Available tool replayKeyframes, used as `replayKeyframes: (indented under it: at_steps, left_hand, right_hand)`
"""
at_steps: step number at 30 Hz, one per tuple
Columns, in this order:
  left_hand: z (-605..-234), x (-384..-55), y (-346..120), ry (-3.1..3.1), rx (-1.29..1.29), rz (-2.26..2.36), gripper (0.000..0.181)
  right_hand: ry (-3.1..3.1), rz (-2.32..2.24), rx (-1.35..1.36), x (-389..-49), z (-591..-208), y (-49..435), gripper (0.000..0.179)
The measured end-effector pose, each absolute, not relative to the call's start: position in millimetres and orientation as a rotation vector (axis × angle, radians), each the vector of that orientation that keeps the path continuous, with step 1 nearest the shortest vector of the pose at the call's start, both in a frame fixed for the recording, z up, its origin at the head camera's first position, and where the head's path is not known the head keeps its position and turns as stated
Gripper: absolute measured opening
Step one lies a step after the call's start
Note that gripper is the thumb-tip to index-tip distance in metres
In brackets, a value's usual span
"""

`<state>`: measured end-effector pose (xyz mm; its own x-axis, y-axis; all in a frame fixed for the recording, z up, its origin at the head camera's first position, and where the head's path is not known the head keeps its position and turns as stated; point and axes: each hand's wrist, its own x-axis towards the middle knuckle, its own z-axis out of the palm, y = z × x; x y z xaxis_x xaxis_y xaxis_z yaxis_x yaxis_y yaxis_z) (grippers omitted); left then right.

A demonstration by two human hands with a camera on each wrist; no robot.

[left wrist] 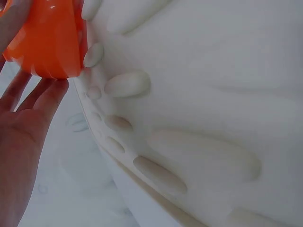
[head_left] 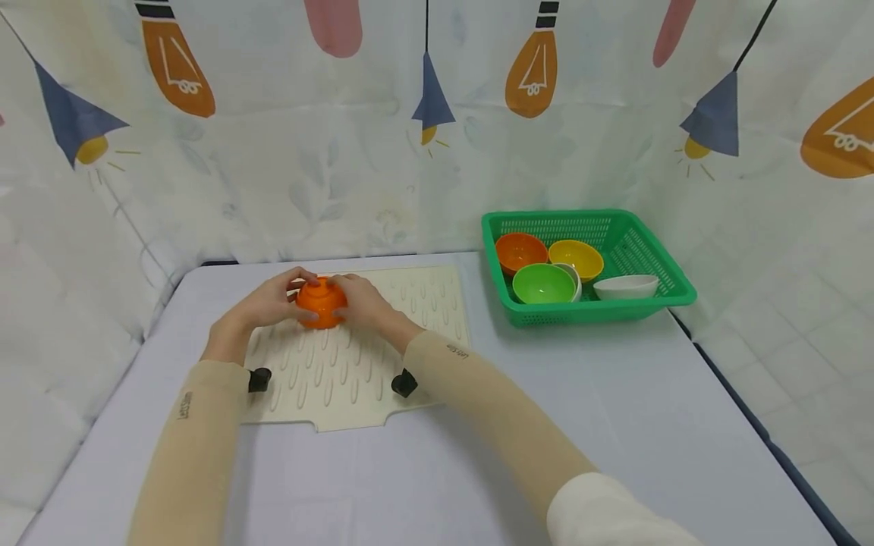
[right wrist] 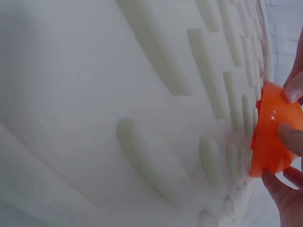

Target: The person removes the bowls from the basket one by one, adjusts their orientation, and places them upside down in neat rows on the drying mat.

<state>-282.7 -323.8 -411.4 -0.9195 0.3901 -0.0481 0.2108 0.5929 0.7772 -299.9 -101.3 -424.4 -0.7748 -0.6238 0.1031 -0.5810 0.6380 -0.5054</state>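
Note:
An orange bowl [head_left: 322, 303] sits upside down on a cream drying mat [head_left: 430, 303] with raised oval ridges. From the left, my left hand [head_left: 271, 299] holds the bowl's side with bent fingers. My right hand [head_left: 369, 303] grips the opposite side, thumb on the near face and fingers toward the top. In the left wrist view the rim of the orange bowl [left wrist: 52, 42] lies against the ridges. Fingers cover parts of the orange bowl [right wrist: 272, 125] in the right wrist view.
A green plastic basket [head_left: 587, 311] stands at the back right of the white-covered table [head_left: 580, 402]. Inside are another orange bowl [head_left: 520, 252], a yellow bowl [head_left: 580, 258], a green bowl [head_left: 544, 284] and a white dish [head_left: 626, 287]. A patterned curtain [head_left: 287, 174] hangs behind.

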Motion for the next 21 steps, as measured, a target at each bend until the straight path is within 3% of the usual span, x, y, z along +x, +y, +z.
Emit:
replayKeyframes:
  at_steps: [14, 21]
  left_hand:
    - [-401, -280, -319, 2.66, 0.44, 1.088, 0.058]
    - [-400, -272, -317, 2.697, 0.473, 1.056, 0.055]
  right_hand:
    - [2.711, -0.757, -0.967, -302, -411, -74, 0.056]
    - [2.665, -0.747, -1.153, -298, -398, -49, 0.046]
